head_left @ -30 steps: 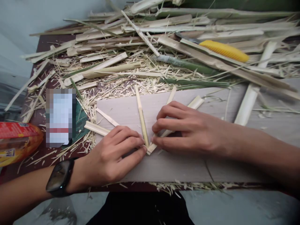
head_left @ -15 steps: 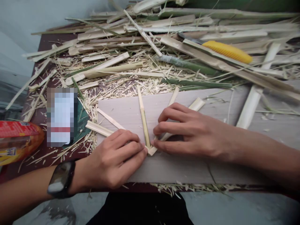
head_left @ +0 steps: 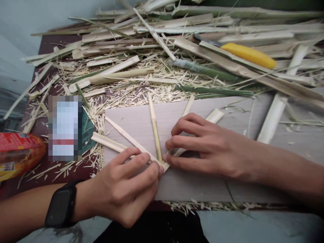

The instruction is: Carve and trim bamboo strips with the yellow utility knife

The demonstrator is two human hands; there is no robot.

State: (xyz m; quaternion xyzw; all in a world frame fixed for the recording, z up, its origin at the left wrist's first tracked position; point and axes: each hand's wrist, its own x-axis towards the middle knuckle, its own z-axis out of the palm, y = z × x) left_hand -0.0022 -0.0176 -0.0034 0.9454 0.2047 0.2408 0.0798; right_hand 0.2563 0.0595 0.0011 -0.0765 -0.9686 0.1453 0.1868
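Note:
Several pale bamboo strips fan out on a grey board [head_left: 187, 189], their lower ends meeting between my hands. My left hand [head_left: 134, 184] pinches the lower end of a thin strip [head_left: 126, 135]; a wider strip [head_left: 107, 141] runs beneath its fingers. A jointed strip [head_left: 155, 131] stands out in the middle, touched by neither palm. My right hand [head_left: 199, 145] has its fingertips closed on the ends of the right-hand strips, one of which [head_left: 215, 115] shows beyond the knuckles. Another strip [head_left: 188, 104] emerges above its fingers.
Split bamboo lengths [head_left: 149, 44] and shavings [head_left: 136, 94] cover the back of the table. A yellow-handled tool [head_left: 249, 55] lies among them. At left are a blurred-out phone-like object [head_left: 65, 128], a green piece [head_left: 88, 130] and a red-labelled bottle [head_left: 20, 152].
My left hand has shifted slightly down and its fingers have lifted, uncovering more of the thin strip. My right hand stays nearly in place. The view has shifted slightly.

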